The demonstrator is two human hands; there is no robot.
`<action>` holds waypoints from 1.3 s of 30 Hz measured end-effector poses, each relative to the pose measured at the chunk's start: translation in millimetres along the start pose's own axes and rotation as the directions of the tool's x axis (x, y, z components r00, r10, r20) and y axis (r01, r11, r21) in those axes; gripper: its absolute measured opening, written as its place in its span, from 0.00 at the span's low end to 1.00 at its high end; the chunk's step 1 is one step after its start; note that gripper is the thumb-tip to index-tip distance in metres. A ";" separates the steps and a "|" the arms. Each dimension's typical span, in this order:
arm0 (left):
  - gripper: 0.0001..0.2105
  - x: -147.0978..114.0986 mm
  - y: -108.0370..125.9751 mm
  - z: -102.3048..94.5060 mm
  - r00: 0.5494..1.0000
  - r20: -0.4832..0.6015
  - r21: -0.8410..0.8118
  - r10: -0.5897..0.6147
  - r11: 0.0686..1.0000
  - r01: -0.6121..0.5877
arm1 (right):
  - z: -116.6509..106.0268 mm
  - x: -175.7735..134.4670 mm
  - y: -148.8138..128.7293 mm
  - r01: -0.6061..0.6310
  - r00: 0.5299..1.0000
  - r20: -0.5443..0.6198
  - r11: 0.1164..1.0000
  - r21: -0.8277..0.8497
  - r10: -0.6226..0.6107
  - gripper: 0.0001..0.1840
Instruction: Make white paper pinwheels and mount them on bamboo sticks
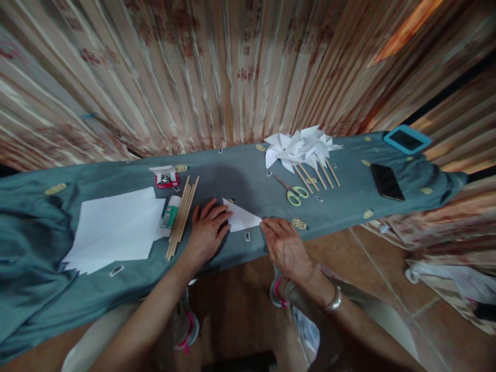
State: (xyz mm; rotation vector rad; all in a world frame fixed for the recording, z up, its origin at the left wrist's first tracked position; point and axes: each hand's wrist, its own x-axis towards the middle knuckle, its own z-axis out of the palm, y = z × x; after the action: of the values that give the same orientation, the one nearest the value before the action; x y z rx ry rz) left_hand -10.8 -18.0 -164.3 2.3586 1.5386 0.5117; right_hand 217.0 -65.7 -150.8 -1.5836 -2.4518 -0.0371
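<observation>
A white sheet of paper folded into a triangle (245, 217) lies on the cloth-covered table between my hands. My left hand (209, 230) rests over its left side, fingers spread and lying on the paper and cloth. At the pointed right corner, my right hand (284, 243) has its fingers pressed together on the paper's tip. Left of my left hand lie several wooden sticks (183, 217) and a green-and-white glue stick (170, 213). Scissors with green handles (296, 195) lie beyond my right hand.
A stack of white paper (116, 227) lies at the left, near an open red box of small metal pieces (167, 180). Several paper pinwheels (300, 147) on sticks lie at the back. A black phone (387, 182) and a blue-framed timer (407, 139) are at the right.
</observation>
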 end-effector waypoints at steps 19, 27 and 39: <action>0.16 3.4 4.8 -3.6 0.998 0.050 0.012 -0.031 0.999 0.030 | 4.1 13.3 -25.3 0.145 0.989 0.011 0.982 0.123 -0.147 0.21; 0.16 2.6 5.6 -4.3 0.998 0.052 0.038 -0.031 0.999 0.030 | 0.3 -4.3 11.8 0.010 1.000 -0.026 0.999 0.051 -0.009 0.20; 0.19 4.3 4.3 -5.2 0.994 -0.087 -0.035 -0.073 0.997 0.070 | 2.0 22.7 -4.5 -0.100 0.992 -0.059 0.972 0.211 0.114 0.25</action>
State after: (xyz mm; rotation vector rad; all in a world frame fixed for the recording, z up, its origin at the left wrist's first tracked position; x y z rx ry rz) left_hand -8.0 -15.5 -157.3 2.2760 1.6342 0.6259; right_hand 203.6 -46.9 -147.8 -1.5909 -2.2313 0.1724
